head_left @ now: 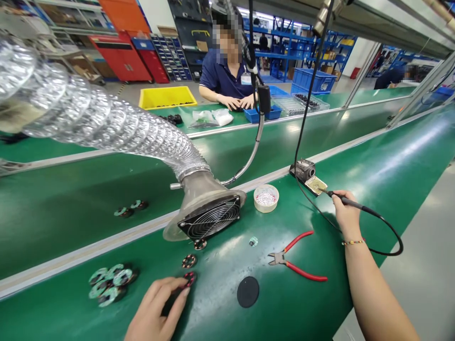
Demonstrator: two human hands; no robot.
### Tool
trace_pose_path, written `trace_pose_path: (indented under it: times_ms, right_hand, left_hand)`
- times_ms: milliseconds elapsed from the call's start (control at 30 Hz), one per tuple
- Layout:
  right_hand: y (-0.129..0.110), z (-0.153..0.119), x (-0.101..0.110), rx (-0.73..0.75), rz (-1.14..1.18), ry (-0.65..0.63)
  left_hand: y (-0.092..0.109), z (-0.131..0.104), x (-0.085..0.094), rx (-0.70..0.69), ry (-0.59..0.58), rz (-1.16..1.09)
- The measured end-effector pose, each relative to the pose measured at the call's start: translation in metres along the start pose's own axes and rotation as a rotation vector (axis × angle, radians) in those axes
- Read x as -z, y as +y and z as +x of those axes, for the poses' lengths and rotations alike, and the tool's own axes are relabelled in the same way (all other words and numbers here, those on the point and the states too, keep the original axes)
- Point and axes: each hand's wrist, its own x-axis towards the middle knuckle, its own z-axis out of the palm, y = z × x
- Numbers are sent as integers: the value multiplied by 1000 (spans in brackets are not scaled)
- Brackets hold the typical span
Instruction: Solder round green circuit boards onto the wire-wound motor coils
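My left hand [158, 305] pinches a small copper-wound motor stator [189, 279] between thumb and fingers at the green worktop. Two more stators [188, 261] lie in a line beyond it, the farthest beside the fan's edge. My right hand [345, 213] is closed around a soldering iron [346, 201], its tip at the sponge tray [316, 185] of the soldering stand [303, 169]. Between my hands lie a round black pad [248, 291], a small green circuit board [253, 241] and red-handled cutting pliers [279, 258], spread apart.
A fume extractor fan [213, 220] on a silver flexible duct [142, 128] stands over the bench. Near it sits a white tub [266, 198] of small pieces. Several stators with green boards [112, 283] are clustered at left. A co-worker [227, 71] sits opposite.
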Motion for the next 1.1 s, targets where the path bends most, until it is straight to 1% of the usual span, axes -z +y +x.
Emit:
trace_pose_path:
  times_ms: [100, 167, 200, 267, 367, 433, 567, 667, 733, 833, 867, 933, 967, 1033, 1067, 1100]
  right_hand:
    - [-7, 0, 0, 53, 27, -53]
    - [-11, 0, -1, 52, 62, -94]
    - [-13, -1, -1, 36, 87, -92]
    - [-18, -3, 0, -13, 165, -41]
    - [-29, -8, 7, -94, 371, 45]
    - [-39, -14, 15, -146, 532, 26]
    - [-61, -34, 26, -260, 749, -163]
    - [-74, -51, 28, -323, 831, -294]
    - [-80, -64, 25, -348, 862, -368]
    - [-92, -90, 19, -356, 874, -487]
    - [-97, -100, 17, -340, 857, -544]
    - [-108, -123, 13, -171, 722, -733]
    - [-114, -133, 10, -71, 632, -832]
    - [-124, -151, 4, 200, 467, -1010]
    - [-128, -158, 0, 330, 381, -1054]
    - [-131, -164, -4, 458, 311, -1064]
  left_hand:
    - [-1, -1, 1, 10, 4, -9]
    - [-1, 0, 1, -7, 10, -7]
    - [-1, 0, 1, -19, 9, -2]
    - [-1, 0, 1, -46, 8, 11]
    - [-3, 0, -1, -78, 13, 29]
    - [-3, -1, -1, -75, 13, 29]
    - [3, -3, 3, 0, -31, -22]
    - [15, -3, 3, 94, -51, -100]
    - [29, -3, 3, 158, -78, -185]
    - [57, -1, 4, 252, -164, -381]
    - [69, 1, 6, 284, -204, -465]
    - [91, 6, 9, 351, -255, -623]
    - [102, 9, 11, 354, -270, -678]
    - [121, 16, 13, 321, -279, -728]
    - [128, 18, 14, 308, -276, -731]
    - [135, 20, 14, 308, -268, -729]
